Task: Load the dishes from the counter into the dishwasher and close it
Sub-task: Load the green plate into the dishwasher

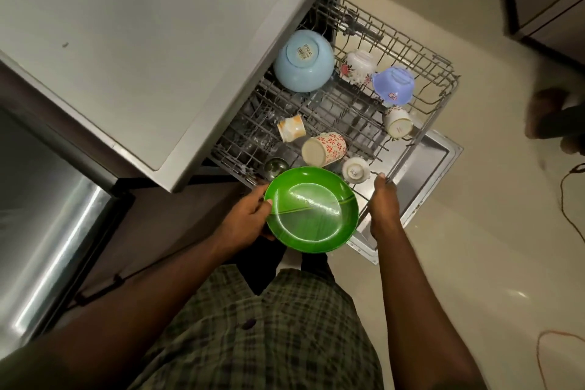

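A green plate (311,210) is held face up by the left hand (245,218), thumb curled over its rim, just in front of the rack (408,41). The rack's front edge is gripped by the right hand (384,203), fingers wrapped round the wire. Inside the rack, a blue bowl (304,62) is seen upturned at the back, a purple bowl (393,85) to the right, and cups (324,149) near the front

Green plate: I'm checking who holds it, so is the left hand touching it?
Touching. The head view shows the left hand gripping the green plate at its left rim, thumb lying on the upper face.
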{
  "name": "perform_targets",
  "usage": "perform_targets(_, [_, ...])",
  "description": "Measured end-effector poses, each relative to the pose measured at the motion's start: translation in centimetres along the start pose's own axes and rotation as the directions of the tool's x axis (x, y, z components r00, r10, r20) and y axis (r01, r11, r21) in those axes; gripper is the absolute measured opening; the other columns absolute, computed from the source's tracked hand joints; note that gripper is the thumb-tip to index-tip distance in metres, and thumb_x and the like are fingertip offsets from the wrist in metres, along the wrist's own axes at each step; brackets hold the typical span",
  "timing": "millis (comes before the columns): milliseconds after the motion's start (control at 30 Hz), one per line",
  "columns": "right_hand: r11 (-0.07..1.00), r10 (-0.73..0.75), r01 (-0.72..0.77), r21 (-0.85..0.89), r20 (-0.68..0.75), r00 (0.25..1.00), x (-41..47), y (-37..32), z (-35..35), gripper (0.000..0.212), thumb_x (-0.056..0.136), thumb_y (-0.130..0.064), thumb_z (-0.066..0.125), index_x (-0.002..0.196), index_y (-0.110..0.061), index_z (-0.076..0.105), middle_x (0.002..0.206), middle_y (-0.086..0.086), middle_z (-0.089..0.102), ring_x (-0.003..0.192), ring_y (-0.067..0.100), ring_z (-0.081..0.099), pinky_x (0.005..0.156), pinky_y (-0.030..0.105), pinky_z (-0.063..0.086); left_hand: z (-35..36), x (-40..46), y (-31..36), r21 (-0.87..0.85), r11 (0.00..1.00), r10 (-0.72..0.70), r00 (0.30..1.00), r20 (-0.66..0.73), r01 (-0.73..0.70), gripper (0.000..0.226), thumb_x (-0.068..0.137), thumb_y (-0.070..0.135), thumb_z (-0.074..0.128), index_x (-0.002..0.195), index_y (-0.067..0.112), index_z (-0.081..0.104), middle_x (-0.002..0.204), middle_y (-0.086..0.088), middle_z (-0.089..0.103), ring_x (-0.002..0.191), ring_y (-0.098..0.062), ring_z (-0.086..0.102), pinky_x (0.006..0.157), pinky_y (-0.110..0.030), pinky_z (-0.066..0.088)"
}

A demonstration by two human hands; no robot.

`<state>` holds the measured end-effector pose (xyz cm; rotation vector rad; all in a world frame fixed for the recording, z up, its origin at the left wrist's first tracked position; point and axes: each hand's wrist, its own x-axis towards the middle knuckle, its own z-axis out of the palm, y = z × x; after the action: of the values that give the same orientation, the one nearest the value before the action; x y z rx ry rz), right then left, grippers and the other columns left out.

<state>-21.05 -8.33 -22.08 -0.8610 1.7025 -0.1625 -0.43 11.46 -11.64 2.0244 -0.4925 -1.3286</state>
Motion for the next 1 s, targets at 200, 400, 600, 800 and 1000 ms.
perform_targets(200, [1.0, -0.003, -0.001, 0.022, 0.164, 0.987, 0.2, -1.6, 3.2, 0.056, 0.103, -0.061, 0.04, 0.138, -0.02, 0.055, 0.115, 0.001, 0.059, 0.11, 0.023, 0.056, 0.096, 0.042, 0.046, -1.5, -1.1, -0.9, 0.006, 1.0, 0.001, 1.0, -0.024, -0.001, 0.035, 0.103, 0.023, 0.051, 0.136, 0.031, 0.06, 0.119, -0.01, 0.071, 0.099, -0.013, 0.07, 0.074, -0.02, 0.06])
perform_targets(400, [1.0, -0.021, 0.014, 0.021, 0.353, 0.936, 0.5, -4.7, 7.0, 0.06, 0.108, -0.059, 0.039, 0.15, -0.019, 0.053, 0.151, 0.012, 0.056, 0.137, 0.031, 0.054, 0.117, 0.053, 0.043, -2.6, -2.8, -1.6, 0.102, 0.995, -0.01, 1.0, -0.011, 0.011, 0.05, 0.099, 0.036, 0.049, 0.147, 0.024, 0.053, 0.125, -0.006, 0.07, 0.108, -0.025, 0.071, 0.089, -0.052, 0.061])
perform_targets(600, [0.994, -0.017, 0.064, -0.087, 0.458, 0.889, -0.2, -7.8, 11.4, 0.071, 0.105, -0.068, 0.033, 0.157, -0.021, 0.044, 0.161, 0.013, 0.045, 0.141, 0.032, 0.048, 0.119, 0.055, 0.039, -3.8, -4.0, -2.6, 0.235, 0.972, -0.027, 0.997, 0.066, 0.011, 0.04, 0.11, 0.023, 0.048, 0.148, 0.034, 0.045, 0.129, -0.008, 0.069, 0.107, -0.038, 0.072, 0.092, -0.055, 0.058])
perform_targets(800, [0.999, -0.014, 0.042, -0.034, 0.586, 0.81, -2.1, -10.6, 17.1, 0.069, 0.106, -0.064, 0.034, 0.159, -0.02, 0.039, 0.163, 0.013, 0.042, 0.145, 0.03, 0.045, 0.12, 0.051, 0.037, -4.0, -4.6, -3.1, 0.301, 0.951, -0.092, 0.993, 0.078, 0.065, 0.044, 0.111, 0.022, 0.046, 0.155, 0.029, 0.043, 0.137, -0.003, 0.065, 0.113, -0.026, 0.07, 0.097, -0.047, 0.056])
perform_targets(1000, [0.999, -0.035, 0.007, 0.044, 0.676, 0.736, -2.8, -13.1, 21.9, 0.065, 0.11, -0.059, 0.027, 0.157, -0.017, 0.041, 0.162, 0.013, 0.043, 0.145, 0.027, 0.046, 0.119, 0.048, 0.038, -4.2, -4.4, -2.3, 0.278, 0.946, -0.188, 0.981, 0.05, 0.167, 0.04, 0.112, 0.019, 0.045, 0.151, 0.017, 0.049, 0.121, -0.01, 0.071, 0.101, -0.028, 0.073, 0.086, -0.032, 0.058])
